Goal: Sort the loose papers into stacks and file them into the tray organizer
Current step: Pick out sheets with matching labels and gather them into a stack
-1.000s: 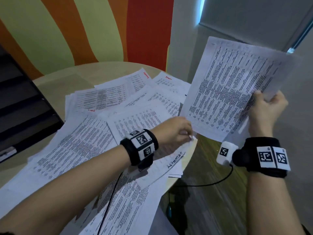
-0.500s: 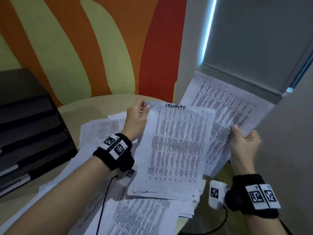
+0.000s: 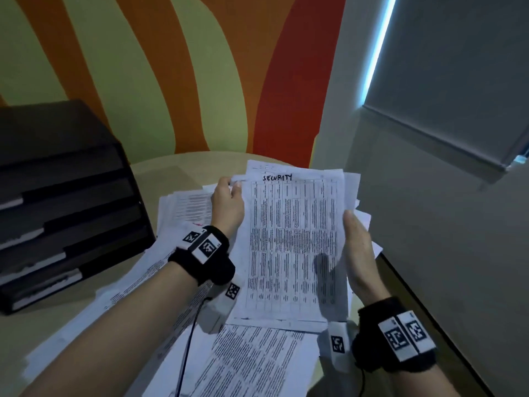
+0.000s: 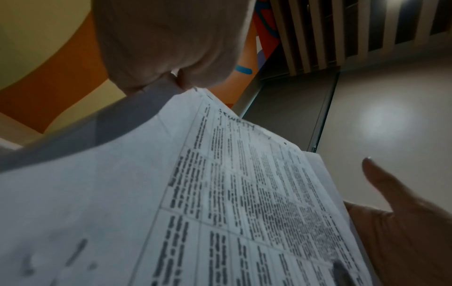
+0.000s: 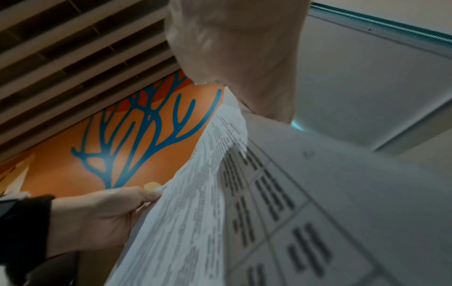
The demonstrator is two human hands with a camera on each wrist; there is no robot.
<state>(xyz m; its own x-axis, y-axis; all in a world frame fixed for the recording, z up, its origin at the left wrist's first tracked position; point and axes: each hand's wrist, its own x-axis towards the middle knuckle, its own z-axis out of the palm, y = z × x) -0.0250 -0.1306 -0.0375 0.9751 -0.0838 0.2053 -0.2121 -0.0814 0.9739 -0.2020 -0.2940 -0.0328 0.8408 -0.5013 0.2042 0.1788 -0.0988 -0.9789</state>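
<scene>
SECURITY stack [image 3: 292,242]: a handful of printed table sheets, held upright between both hands above the worktop [image 3: 177,170], edges uneven, sheets behind fanned out to the right. Handwritten "SECURITY" heads the front page.

Progress, my read: early. One category is being gathered; the rest is unsorted. Loose papers [image 3: 183,207] lie overlapping across the worktop, under and around the forearms, more at the near edge. Tray organizer [image 3: 65,213] sits to the left, dark, several tiers; white edges show in the slots, can't tell whether those are filed papers or labels. Left to do: square this stack, sort the remaining sheets, file everything.

Left hand [image 3: 227,206]: fingers [image 3: 233,184] curled round the stack's top-left corner, pinching it; the left wrist view shows the same pinch.

Right hand [image 3: 359,250]: at the stack's right edge. Thumb straight alongside the front page. Its fingers go behind the sheets in the right wrist view, so it supports the stack, but how tightly they close I can't tell.
</scene>
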